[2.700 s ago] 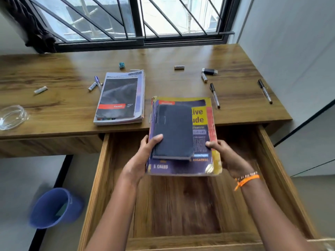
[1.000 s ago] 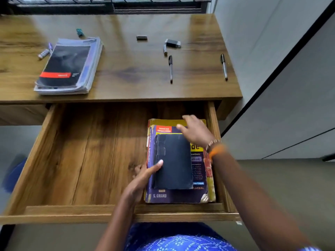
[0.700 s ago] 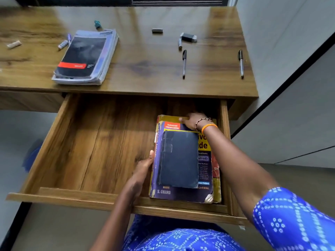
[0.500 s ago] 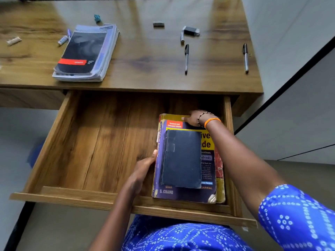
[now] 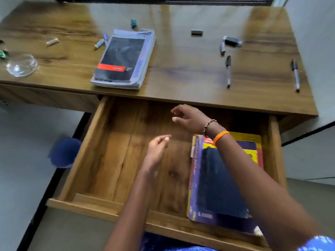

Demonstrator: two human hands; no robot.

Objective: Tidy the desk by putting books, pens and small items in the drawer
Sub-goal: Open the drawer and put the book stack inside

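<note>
Left hand: we see the left hand [image 5: 157, 149] held above the bare floor of the open wooden drawer [image 5: 116, 160], fingers loosely curled, gripping nothing.
Right hand: the right hand [image 5: 190, 117] hangs over the rear of the drawer, fingers relaxed and spread — it holds nothing. Its wrist carries an orange band and a bead bracelet.
Stored books: we find a large purple-and-yellow softcover book [image 5: 253, 153] lying flat against the drawer's right wall, with a smaller dark navy hardcover notebook [image 5: 215, 185] on top of it. The right forearm crosses over both.
Books left on desk: a stack of pale blue paperbacks topped by a black cover with a red band [image 5: 125, 59] lies on the brown wooden desktop [image 5: 181, 57], near its front edge, above the drawer's left part.
Pens: we count two black-and-silver pens on the right part of the desktop, one nearer the middle [image 5: 228, 70] and one close to the right edge [image 5: 295, 74], well apart.
Small items: a dark rectangular eraser-like block [image 5: 196, 32], a black-and-silver clip-shaped piece [image 5: 233, 41] and a short grey cylinder [image 5: 222, 48] lie behind the pens. A small teal object [image 5: 134, 23] sits just behind the stack; a white-and-blue marker [image 5: 99, 43] lies to its left — beside a blurred blue pen-like item.
Far left: a clear glass bowl [image 5: 21, 65] and a small pale stick [image 5: 52, 41] rest on the desktop.
</note>
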